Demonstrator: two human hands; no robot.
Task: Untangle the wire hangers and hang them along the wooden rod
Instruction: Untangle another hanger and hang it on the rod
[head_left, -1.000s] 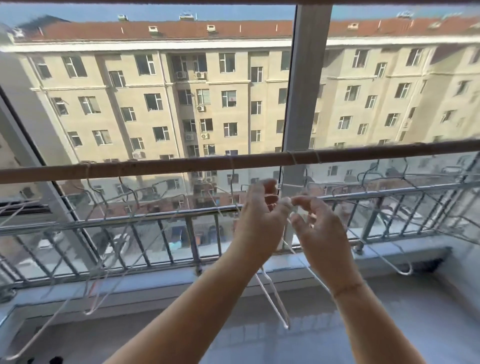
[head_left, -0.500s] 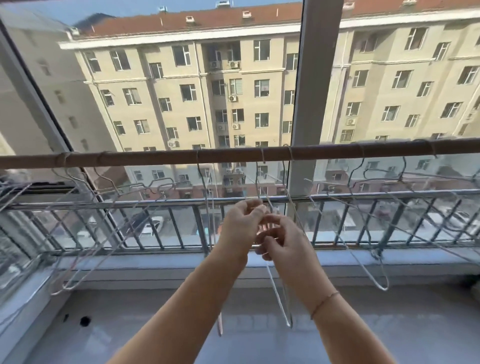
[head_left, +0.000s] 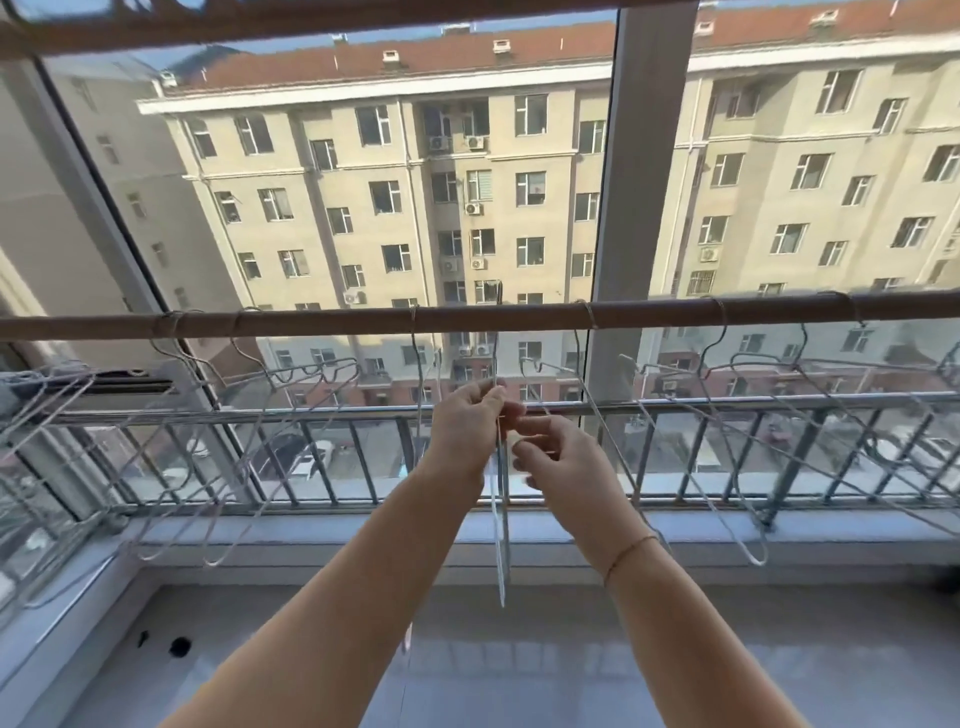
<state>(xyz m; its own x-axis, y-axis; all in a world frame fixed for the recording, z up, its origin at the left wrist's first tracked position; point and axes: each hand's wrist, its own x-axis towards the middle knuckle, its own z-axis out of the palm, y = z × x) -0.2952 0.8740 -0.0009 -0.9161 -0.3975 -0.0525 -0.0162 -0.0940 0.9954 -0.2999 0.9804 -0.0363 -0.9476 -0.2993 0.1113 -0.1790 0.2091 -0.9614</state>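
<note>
We hold our hands together just under the middle of the wooden rod. Our left hand pinches the neck of a wire hanger between thumb and fingertips. Our right hand, touching the left, curls its fingers round the same wire a little lower. The hanger hangs edge-on, its long end pointing down below our wrists; we cannot tell whether its hook sits over the rod. Toward the rod's left end more hangers hang bunched, and further hangers spread along its right half, in front of the metal railing.
</note>
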